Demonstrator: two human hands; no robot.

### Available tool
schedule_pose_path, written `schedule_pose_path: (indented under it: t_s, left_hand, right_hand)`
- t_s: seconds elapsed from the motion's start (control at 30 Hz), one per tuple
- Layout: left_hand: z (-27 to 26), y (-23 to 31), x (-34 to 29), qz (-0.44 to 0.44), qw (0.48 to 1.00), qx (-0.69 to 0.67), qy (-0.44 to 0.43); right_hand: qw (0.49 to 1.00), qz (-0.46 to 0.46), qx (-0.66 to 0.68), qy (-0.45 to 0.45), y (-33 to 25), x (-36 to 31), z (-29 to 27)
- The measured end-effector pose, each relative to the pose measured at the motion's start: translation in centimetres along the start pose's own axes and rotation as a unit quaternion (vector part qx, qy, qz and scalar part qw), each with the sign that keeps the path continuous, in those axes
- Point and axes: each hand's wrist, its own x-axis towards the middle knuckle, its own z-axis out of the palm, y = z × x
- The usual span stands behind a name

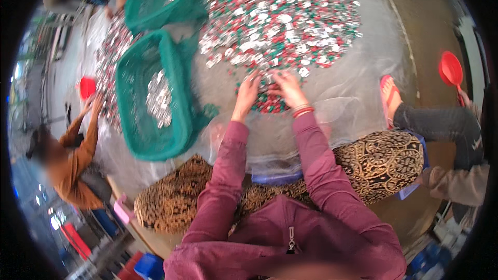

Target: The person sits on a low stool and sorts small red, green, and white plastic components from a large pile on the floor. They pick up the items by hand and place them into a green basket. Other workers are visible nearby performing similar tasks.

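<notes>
Fairly bright, diffuse light; pile (282, 26) softly blurred, background (31, 171) far left of it hazier; fisheye bending, black corners.

Small red, green and silvery pieces (282, 18) look shiny — like metal. The nearer long green plastic basket (179, 85) looks netted — the purple cloth sleeves (227, 161) wrinkly, dull.

Motion blurs the fingertips of your bare left hand (248, 92) and bare right hand (288, 91); you cannot tell whether either pinches any small red, green and silvery pieces (270, 105) between them. At 11 o'clock, the view's edge cuts off the farther green plastic basket (137, 0); at 12, the broad red, green and silvery heap (282, 18); at 3, a dark-trousered person (441, 123).
</notes>
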Motion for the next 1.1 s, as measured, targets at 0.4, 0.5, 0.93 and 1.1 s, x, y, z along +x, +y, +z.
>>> schedule_pose_path:
  t_s: [0.4, 0.5, 0.93, 1.1]
  left_hand:
    - [-4.0, 4.7, -2.0, -0.129, 0.960, -0.233, -0.088]
    - [-4.6, 3.7, -2.7, -0.096, 0.938, -0.316, -0.107]
    - [-1.9, -0.5, -2.6, 0.028, 0.984, 0.167, 0.049]
    - [0.5, -4.7, -2.4, 0.011, 0.927, 0.368, 0.070]
  right_hand:
    - [0.991, -0.086, -0.089, 0.057, -0.3, -1.0, -2.0]
    - [0.992, 0.014, 0.011, 0.129, -1.2, -2.7, -0.5]
    - [0.922, -0.115, -0.354, 0.107, 1.0, 0.3, -1.2]
    - [0.724, -0.154, -0.668, 0.079, 2.8, 1.2, 1.9]
